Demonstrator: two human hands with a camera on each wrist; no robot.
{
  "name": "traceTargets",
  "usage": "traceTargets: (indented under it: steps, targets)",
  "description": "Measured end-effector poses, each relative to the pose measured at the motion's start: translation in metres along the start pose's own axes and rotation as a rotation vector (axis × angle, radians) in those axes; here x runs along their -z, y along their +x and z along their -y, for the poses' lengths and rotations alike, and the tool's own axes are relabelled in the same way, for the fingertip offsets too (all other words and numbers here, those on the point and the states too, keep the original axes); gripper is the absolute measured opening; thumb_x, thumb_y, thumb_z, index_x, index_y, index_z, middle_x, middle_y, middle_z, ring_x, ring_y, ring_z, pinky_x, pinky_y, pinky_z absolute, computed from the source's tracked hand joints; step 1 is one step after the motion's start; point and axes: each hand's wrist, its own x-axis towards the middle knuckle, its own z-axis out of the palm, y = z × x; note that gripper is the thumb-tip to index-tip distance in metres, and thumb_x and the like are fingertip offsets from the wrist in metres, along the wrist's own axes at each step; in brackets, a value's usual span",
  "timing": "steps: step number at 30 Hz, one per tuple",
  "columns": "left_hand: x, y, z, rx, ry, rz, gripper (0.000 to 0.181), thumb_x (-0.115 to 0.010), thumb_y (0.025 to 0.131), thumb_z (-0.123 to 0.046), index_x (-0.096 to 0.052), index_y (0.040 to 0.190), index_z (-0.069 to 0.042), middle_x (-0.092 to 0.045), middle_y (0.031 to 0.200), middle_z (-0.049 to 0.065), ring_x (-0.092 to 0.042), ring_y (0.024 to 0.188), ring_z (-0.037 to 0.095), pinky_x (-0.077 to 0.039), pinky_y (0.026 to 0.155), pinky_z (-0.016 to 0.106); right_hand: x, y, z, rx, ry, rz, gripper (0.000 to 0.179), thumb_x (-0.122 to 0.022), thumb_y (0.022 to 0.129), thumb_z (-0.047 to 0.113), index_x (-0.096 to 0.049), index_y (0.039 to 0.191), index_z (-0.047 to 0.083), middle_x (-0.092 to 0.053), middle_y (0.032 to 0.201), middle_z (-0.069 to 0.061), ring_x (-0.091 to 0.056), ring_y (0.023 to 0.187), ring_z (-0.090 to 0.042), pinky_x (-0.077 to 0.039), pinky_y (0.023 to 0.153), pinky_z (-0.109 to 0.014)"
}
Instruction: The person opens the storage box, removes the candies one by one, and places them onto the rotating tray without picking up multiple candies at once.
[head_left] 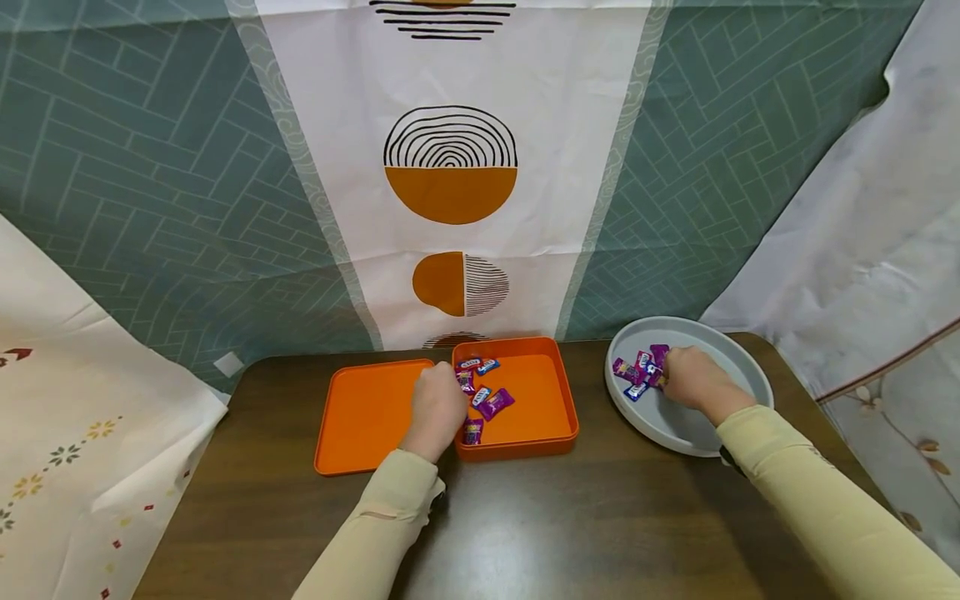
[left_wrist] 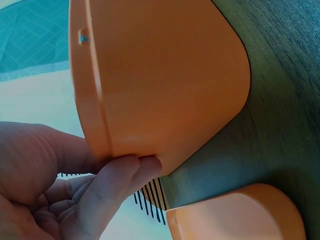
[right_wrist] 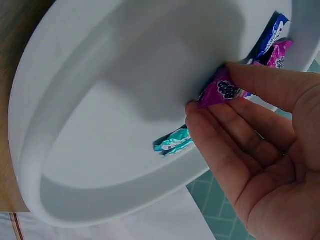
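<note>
My left hand [head_left: 438, 408] pinches the left wall of an orange box [head_left: 517, 448]. In the left wrist view, thumb and fingers are on either side of the box's rim [left_wrist: 95, 115]. Several small wrapped candies, purple [head_left: 497, 403] and blue, lie inside, mostly towards its left side. Over the round grey tray [head_left: 759, 392], my right hand [head_left: 697, 382] pinches a purple wrapped candy [right_wrist: 217, 94] between thumb and fingertips. Beside that candy on the tray are more wrapped ones, among them a blue one [right_wrist: 270, 36] and a teal one [right_wrist: 175, 141].
An orange lid [head_left: 367, 417] lies flat on the dark wooden table [head_left: 525, 533], left of the box. A patterned cloth [head_left: 480, 83] hangs behind the table's back edge. Pale cloths hang at the left [head_left: 67, 433] and right [head_left: 892, 208].
</note>
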Motion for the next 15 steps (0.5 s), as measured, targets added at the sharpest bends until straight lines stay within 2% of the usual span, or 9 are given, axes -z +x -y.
traceTargets:
  steps: [8,15]
  targets:
    - [0.0007,0.0016,-0.0024,-0.011,0.013,-0.017,0.037,-0.077,0.075,-0.016,-0.064,0.105,0.001,-0.069,0.091,0.014,-0.068,0.076,0.028,-0.058,0.065,0.040,0.0033,0.0014,-0.0006,-0.022,0.006,0.007,0.021,-0.064,0.067,0.006,-0.050,0.052,0.011,-0.051,0.057,-0.004,-0.042,0.053,-0.019,-0.034,0.048,-0.029]
    - [-0.0011,0.0022,0.0007,-0.009,0.011,-0.006,0.035,-0.077,0.074,-0.015,-0.065,0.103,0.001,-0.069,0.088,0.014,-0.068,0.072,0.027,-0.058,0.061,0.038,0.0020,0.0023,0.0030,-0.011,0.024,-0.010,0.013,-0.071,0.069,0.008,-0.064,0.057,0.009,-0.058,0.057,-0.001,-0.045,0.053,-0.017,-0.037,0.048,-0.030]
